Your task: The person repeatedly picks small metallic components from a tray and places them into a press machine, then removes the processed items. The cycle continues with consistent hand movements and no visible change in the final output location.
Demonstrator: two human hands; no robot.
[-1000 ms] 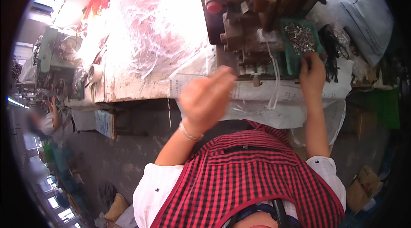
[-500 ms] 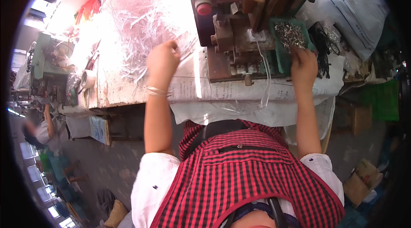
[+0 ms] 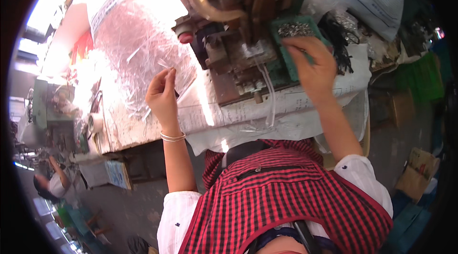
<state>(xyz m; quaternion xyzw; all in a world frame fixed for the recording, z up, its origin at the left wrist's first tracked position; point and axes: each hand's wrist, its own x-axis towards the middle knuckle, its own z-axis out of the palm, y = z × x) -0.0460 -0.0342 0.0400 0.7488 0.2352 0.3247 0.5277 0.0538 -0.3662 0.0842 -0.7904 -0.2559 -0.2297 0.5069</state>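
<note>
Red-and-black checked apron point(image 3: 281, 192); green tray point(image 3: 288, 63); red button point(image 3: 185, 37); white left sleeve point(image 3: 177, 216).

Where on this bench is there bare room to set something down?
The white paper between the left hand and the machine base looks bare. It's crowded left of there with the clear-strip pile, and right of that base with the green tray, black straps and plastic bag.

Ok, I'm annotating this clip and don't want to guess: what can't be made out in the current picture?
All in the head view:
Right hand: blurred; whether it holds any of the small metal parts is unclear.
Green tray: partly covered by that hand.
Machine: top cut off by the upper edge.
Left hand: detail too small to tell whether it grips the thin clear strip.
Pile of strips: partly washed out by glare.
</note>
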